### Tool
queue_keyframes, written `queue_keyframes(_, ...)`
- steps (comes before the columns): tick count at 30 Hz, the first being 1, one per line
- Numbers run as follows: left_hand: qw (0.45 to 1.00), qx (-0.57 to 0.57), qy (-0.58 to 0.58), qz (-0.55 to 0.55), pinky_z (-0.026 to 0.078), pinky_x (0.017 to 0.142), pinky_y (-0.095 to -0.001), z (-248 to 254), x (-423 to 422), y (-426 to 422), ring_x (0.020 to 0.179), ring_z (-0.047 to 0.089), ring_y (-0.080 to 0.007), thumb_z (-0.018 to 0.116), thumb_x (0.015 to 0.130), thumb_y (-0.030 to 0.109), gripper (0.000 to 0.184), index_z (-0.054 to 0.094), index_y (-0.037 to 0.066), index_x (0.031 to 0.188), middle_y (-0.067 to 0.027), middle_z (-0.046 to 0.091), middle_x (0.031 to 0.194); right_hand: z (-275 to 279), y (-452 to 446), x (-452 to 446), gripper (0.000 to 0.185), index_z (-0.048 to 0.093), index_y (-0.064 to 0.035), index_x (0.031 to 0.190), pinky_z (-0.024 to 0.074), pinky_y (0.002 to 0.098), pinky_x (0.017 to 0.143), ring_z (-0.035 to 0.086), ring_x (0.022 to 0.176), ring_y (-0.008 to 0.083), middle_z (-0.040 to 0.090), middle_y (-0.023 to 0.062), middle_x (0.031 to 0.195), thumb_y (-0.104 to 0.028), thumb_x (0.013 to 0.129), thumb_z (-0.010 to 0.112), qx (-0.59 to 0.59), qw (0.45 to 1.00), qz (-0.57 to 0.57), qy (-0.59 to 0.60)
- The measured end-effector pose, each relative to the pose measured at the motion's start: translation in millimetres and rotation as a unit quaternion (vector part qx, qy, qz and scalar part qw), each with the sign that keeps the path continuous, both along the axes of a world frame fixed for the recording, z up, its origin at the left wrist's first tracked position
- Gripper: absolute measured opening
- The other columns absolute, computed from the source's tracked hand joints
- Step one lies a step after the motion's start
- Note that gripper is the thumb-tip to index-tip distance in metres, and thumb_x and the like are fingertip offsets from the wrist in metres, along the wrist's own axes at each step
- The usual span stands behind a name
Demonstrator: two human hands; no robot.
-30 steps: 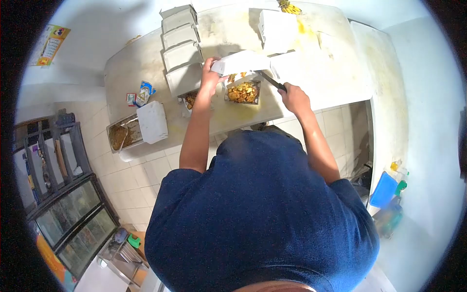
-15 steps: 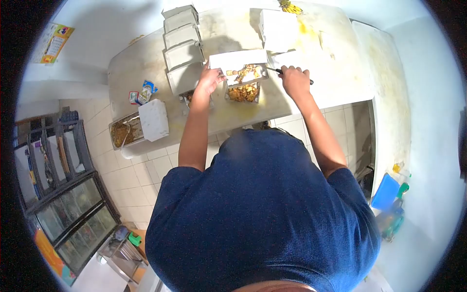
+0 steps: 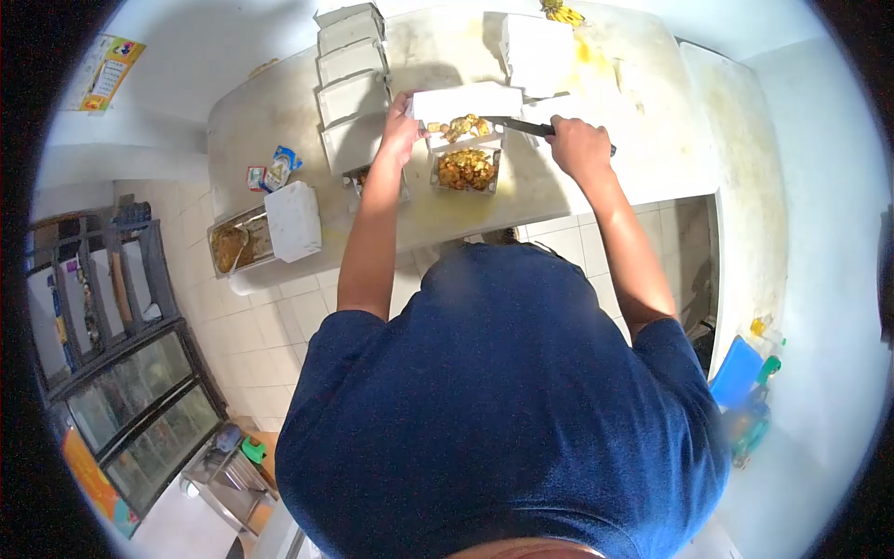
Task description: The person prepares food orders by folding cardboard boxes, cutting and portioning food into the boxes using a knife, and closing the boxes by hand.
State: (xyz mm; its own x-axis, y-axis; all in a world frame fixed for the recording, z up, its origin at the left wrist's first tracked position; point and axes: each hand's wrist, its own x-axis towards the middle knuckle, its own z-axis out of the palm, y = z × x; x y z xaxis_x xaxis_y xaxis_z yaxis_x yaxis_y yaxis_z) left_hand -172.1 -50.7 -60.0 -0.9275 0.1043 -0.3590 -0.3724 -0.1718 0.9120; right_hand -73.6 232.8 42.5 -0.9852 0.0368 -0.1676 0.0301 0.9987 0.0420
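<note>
My left hand is closed on the left side of a white box whose lid stands open. Some browned, chunky food lies in it. My right hand is wrapped round the black handle of a knife, its blade pointing left to the held box's right edge. Directly below, nearer my body, sits a second box heaped with the same golden-brown food. Whether the held box rests on that one or hangs just above it, I cannot tell.
A row of open white boxes runs along the left of the counter. Further left are a metal tray of brown food with a spoon, a closed white box and small packets. White boxes and bananas stand at the back.
The held box has shifted a little up and right with my left hand. My right hand has moved right and slightly down, and more of the knife blade shows. The lower box's food looks more heaped.
</note>
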Motion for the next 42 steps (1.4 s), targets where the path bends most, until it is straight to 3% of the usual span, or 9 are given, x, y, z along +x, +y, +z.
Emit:
queue_keyframes(2, 0.999, 0.001, -0.001, 0.051, 0.051, 0.056, -0.0275, 2, 2, 3, 0.088, 0.061, -0.0132, 0.042, 0.093, -0.002, 0.036, 0.055, 0.018, 0.120, -0.0018, 0.063, 0.110, 16, 0, -2, 0.027, 0.071, -0.0092, 0.103, 0.0545, 0.0466, 0.084, 0.071, 0.094, 0.0313, 0.072, 0.0143, 0.097, -0.032, 0.089, 0.066, -0.096, 0.990, -0.049, -0.091)
queue_keyframes(4, 0.995, 0.029, 0.007, 0.095, 0.050, 0.055, -0.0274, 1, 3, 5, 0.087, 0.061, -0.0138, 0.041, 0.092, -0.003, 0.037, 0.054, 0.016, 0.120, -0.0029, 0.063, 0.110, 26, -1, -2, 0.037, 0.071, -0.0053, 0.104, 0.0559, 0.0446, 0.084, 0.070, 0.098, 0.0337, 0.072, 0.0176, 0.103, -0.038, 0.087, 0.067, -0.096, 0.986, -0.068, -0.116)
queue_keyframes(13, 0.989, 0.058, 0.137, 0.012, 0.048, 0.054, -0.0265, 5, 16, 7, 0.081, 0.061, -0.0120, 0.050, 0.097, 0.005, 0.023, 0.055, 0.014, 0.118, -0.0024, 0.062, 0.106, 2, 1, -10, 0.038, 0.074, -0.0077, 0.104, 0.0552, 0.0439, 0.084, 0.070, 0.094, 0.0341, 0.073, 0.0171, 0.100, -0.040, 0.085, 0.067, -0.115, 0.981, -0.062, -0.140)
queue_keyframes(19, 0.999, 0.013, 0.042, 0.027, 0.047, 0.057, -0.0284, 0, 12, -2, 0.081, 0.060, -0.0135, 0.047, 0.097, 0.005, 0.030, 0.053, 0.014, 0.125, -0.0020, 0.063, 0.104, -37, 16, -5, 0.049, 0.075, -0.0085, 0.108, 0.0539, 0.0420, 0.084, 0.070, 0.094, 0.0344, 0.073, 0.0181, 0.098, -0.048, 0.081, 0.069, -0.252, 0.953, -0.064, -0.157)
queue_keyframes(23, 0.999, 0.017, 0.006, 0.048, 0.047, 0.055, -0.0279, -17, 11, -5, 0.082, 0.060, -0.0118, 0.049, 0.098, 0.009, 0.022, 0.055, 0.017, 0.118, -0.0007, 0.063, 0.103, -56, 20, -3, 0.050, 0.076, -0.0087, 0.105, 0.0538, 0.0409, 0.084, 0.070, 0.093, 0.0353, 0.073, 0.0189, 0.094, -0.051, 0.080, 0.069, -0.292, 0.946, -0.059, -0.131)
queue_keyframes(31, 0.990, 0.052, -0.105, 0.079, 0.045, 0.056, -0.0286, -24, 10, 8, 0.082, 0.059, -0.0120, 0.051, 0.101, 0.017, 0.033, 0.046, 0.019, 0.134, -0.0018, 0.062, 0.106, -31, 9, -2, 0.047, 0.077, -0.0095, 0.101, 0.0540, 0.0414, 0.083, 0.070, 0.090, 0.0344, 0.073, 0.0171, 0.092, -0.051, 0.081, 0.068, -0.289, 0.946, -0.060, -0.138)
queue_keyframes(35, 0.991, 0.041, -0.067, 0.107, 0.048, 0.066, -0.0350, -13, 21, 12, 0.085, 0.057, -0.0146, 0.057, 0.100, 0.022, 0.027, 0.049, 0.011, 0.123, -0.0016, 0.060, 0.103, -10, 12, -1, 0.045, 0.077, -0.0105, 0.099, 0.0545, 0.0421, 0.082, 0.070, 0.090, 0.0341, 0.073, 0.0163, 0.091, -0.051, 0.082, 0.066, -0.232, 0.963, -0.066, -0.121)
queue_keyframes(38, 0.989, 0.039, -0.075, 0.122, 0.042, 0.054, -0.0272, -21, 17, 16, 0.074, 0.055, -0.0102, 0.049, 0.101, 0.015, 0.033, 0.044, 0.017, 0.134, -0.0014, 0.060, 0.099, 8, 6, -2, 0.043, 0.077, -0.0108, 0.100, 0.0548, 0.0428, 0.081, 0.070, 0.090, 0.0332, 0.073, 0.0161, 0.091, -0.049, 0.083, 0.067, -0.202, 0.969, -0.085, -0.111)
queue_keyframes(42, 0.990, 0.030, -0.025, 0.136, 0.040, 0.050, -0.0259, 3, 23, 25, 0.071, 0.054, -0.0094, 0.049, 0.100, 0.012, 0.028, 0.047, 0.016, 0.127, -0.0009, 0.060, 0.094, 35, 4, -1, 0.041, 0.077, -0.0113, 0.101, 0.0551, 0.0431, 0.081, 0.071, 0.091, 0.0329, 0.073, 0.0158, 0.092, -0.047, 0.083, 0.067, -0.187, 0.974, -0.084, -0.095)
